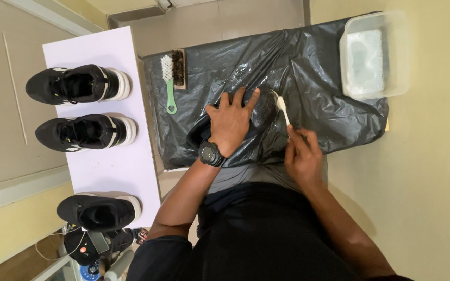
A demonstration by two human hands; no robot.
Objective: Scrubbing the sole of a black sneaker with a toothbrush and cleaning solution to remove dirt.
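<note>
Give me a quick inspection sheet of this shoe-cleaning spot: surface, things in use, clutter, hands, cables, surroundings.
Surface: black plastic sheet, crinkled and shiny, spread over the work area.
Things in use: black shoe on the sheet; white toothbrush at its toe end; clear tub of foamy water at the far right.
Clutter: green-handled brush lying on the sheet's left edge.
Hands: left hand, with a black wristwatch, pressed flat on the shoe; right hand gripping the toothbrush.
Cables: thin white cable by dark gear at the lower left.
Surroundings: white board holding three black sneakers; yellowish floor.
</note>
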